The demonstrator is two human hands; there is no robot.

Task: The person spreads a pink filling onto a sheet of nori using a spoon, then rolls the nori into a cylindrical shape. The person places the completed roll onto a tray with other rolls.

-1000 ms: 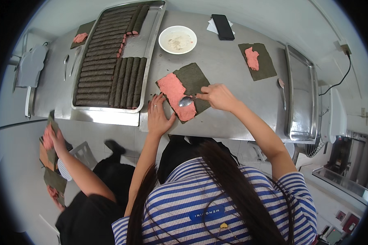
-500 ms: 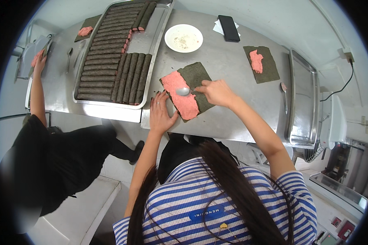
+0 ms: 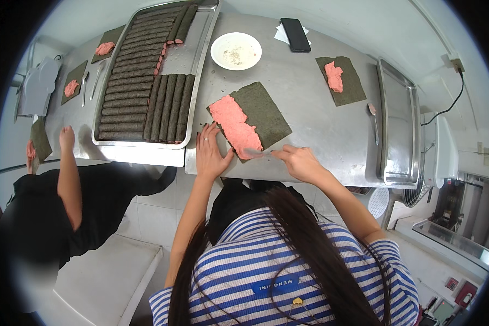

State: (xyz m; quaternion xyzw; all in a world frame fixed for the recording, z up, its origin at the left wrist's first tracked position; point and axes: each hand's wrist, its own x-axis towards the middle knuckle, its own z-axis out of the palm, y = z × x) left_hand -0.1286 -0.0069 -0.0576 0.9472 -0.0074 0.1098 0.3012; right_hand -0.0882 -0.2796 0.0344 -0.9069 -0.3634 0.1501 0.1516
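In the middle of the steel worktable lies a dark seaweed sheet point(image 3: 273, 114), its left half covered with pink paste point(image 3: 228, 118). My left hand point(image 3: 209, 149) rests on the sheet's left edge with fingers apart. My right hand point(image 3: 301, 162) grips a metal spoon point(image 3: 254, 152), its blurred head at the paste's lower end near the table's front. A white bowl point(image 3: 236, 51) with pale residue stands above the sheet. To the right, another sheet point(image 3: 351, 87) carries a pink lump point(image 3: 333, 77), beside a second spoon point(image 3: 375, 125).
A tray point(image 3: 189, 108) of dark rolls fills the left middle. A phone point(image 3: 295, 35) lies at the back; an empty tray point(image 3: 399, 122) stands at the right. More sheets point(image 3: 70, 87) with paste and loose cutlery lie at the left, where a co-worker's hand point(image 3: 67, 140) reaches beside the table.
My right hand and spoon moved down from the middle of the paste to its lower end. A sheet with paste now lies at the far left; the co-worker's arm shifted.
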